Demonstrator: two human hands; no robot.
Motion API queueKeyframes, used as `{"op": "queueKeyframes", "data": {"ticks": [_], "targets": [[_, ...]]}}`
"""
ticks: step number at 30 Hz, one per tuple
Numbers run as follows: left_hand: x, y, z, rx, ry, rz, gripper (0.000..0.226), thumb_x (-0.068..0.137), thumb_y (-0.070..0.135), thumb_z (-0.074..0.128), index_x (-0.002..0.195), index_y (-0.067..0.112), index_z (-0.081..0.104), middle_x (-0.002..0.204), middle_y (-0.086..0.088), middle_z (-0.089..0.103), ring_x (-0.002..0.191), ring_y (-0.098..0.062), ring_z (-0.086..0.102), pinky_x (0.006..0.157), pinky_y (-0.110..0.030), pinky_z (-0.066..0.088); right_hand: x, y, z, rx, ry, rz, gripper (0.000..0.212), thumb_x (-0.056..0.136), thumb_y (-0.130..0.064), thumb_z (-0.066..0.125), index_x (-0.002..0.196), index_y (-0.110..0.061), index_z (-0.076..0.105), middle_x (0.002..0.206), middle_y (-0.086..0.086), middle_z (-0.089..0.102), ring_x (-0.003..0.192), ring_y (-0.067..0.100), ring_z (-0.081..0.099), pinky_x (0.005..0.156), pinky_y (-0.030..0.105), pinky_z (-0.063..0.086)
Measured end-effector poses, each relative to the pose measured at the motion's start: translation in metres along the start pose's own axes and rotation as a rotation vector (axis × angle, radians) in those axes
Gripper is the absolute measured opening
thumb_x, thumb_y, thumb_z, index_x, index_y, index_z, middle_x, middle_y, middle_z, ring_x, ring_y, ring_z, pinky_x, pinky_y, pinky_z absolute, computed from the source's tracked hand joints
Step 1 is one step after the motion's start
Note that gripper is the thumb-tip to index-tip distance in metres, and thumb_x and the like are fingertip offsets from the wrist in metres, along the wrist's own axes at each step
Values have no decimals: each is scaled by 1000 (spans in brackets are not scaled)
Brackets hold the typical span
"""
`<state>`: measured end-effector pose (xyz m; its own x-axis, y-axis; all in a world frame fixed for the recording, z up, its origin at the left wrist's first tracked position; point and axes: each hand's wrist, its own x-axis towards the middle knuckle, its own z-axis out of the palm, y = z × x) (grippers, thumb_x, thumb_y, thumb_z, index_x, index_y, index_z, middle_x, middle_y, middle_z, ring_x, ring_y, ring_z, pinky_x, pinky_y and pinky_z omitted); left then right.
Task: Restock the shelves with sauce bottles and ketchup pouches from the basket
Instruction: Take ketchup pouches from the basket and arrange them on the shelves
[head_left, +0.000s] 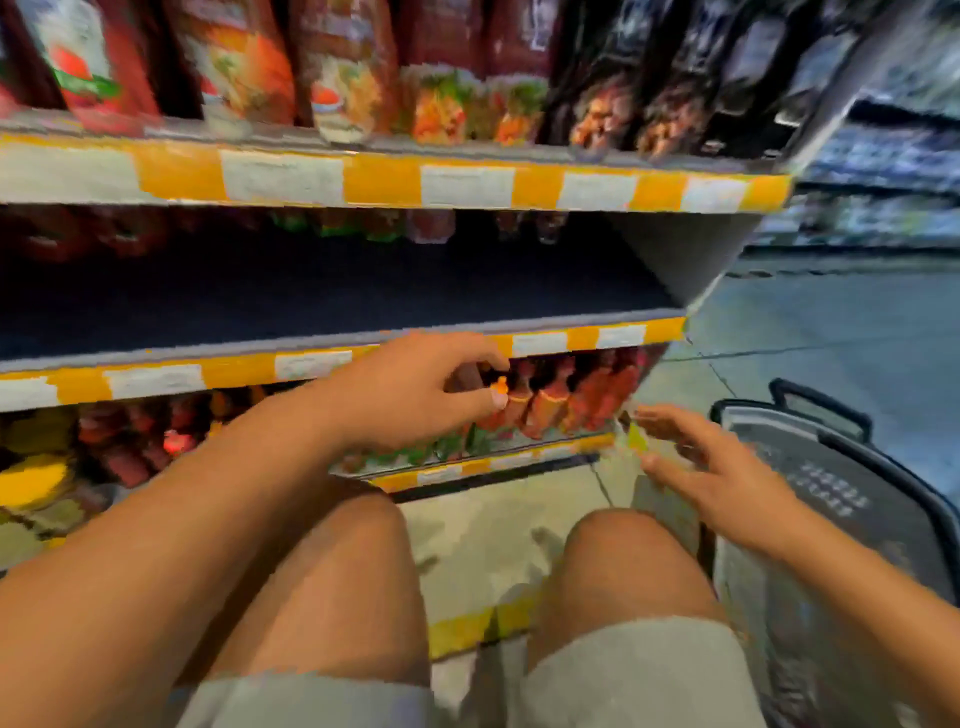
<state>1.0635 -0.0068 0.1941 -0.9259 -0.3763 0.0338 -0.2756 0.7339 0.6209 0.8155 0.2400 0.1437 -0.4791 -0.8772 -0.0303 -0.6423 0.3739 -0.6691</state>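
Head view looks down past two bare knees (332, 561) and pale shorts (639, 675) of a crouching person. Beside the right knee, a grey basket (831, 467) stands on the floor (831, 332); what lies inside is too blurred to tell. Right hand (717, 467) hovers just in front of the lowest shelf's end, its grip open with fingers spread, holding nothing. Left hand (415, 395) reaches further in, its grip pinched round the orange cap of a sauce bottle (511, 402) standing in the row of red bottles (576, 395) on the bottom shelf (498, 460). Above, the middle shelf (311, 296) shows dark bare board. Ketchup pouches (343, 67) stand along the top shelf (363, 179).
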Motion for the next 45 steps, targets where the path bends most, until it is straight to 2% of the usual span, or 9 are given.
{"op": "queueKeyframes", "data": {"ticks": [5,9,15,22,26,28,32,37,45], "targets": [[70,107,68,68,-198,243,34,97,49,64,129,36,60,104,14,68,96,-6,65,86,-33,54,-71,78,-64,4,147,201,53,88,-55,67,138,-43,57,139,-19,61,131,0,56,115,42,45],[110,170,147,97,-371,361,37,97,50,63,132,39,57,106,12,70,99,-9,66,89,-38,55,-125,141,-95,2,194,351,48,96,-33,72,141,-31,58,140,-12,61,130,4,56,115,38,45],[143,233,268,174,-694,416,41,102,45,58,140,29,53,111,6,69,97,-15,64,83,-34,51,-179,230,-109,-27,140,585,52,97,-30,71,146,-24,54,141,-1,61,128,12,58,110,29,44],[140,231,396,241,-925,420,30,97,41,64,120,22,63,108,-3,70,99,-23,63,82,-31,49,-185,309,-65,-128,-340,763,65,98,-25,69,155,-17,39,144,12,57,125,28,58,99,31,45],[107,229,423,153,-1053,416,40,98,62,52,114,27,61,98,6,65,93,-17,62,78,-31,49,-176,345,-34,-178,-645,814,59,92,-22,72,146,-19,47,144,13,57,111,23,59,98,36,51],[93,227,427,162,-1078,441,47,98,69,43,114,27,56,97,6,63,92,-18,60,83,-38,52,-174,357,-20,-295,-735,768,56,89,-31,73,142,-19,57,139,11,62,113,28,64,97,37,53],[79,217,429,197,-1016,583,49,98,74,33,116,30,45,109,2,55,102,-22,56,88,-40,49,-171,366,-9,-492,-902,652,30,83,-39,70,105,-20,77,108,6,74,94,29,69,91,41,59],[80,214,434,184,-920,682,44,98,76,32,102,33,40,105,2,54,99,-22,54,75,-34,42,-166,370,-12,-507,-1093,633,36,88,-39,68,120,-23,71,122,6,67,106,30,65,98,49,53],[82,217,427,300,-949,614,56,97,76,33,115,27,52,112,1,59,106,-23,56,83,-39,48,-163,363,-10,-541,-1090,586,31,87,-37,69,116,-26,70,102,2,66,93,25,65,83,41,54]]}}
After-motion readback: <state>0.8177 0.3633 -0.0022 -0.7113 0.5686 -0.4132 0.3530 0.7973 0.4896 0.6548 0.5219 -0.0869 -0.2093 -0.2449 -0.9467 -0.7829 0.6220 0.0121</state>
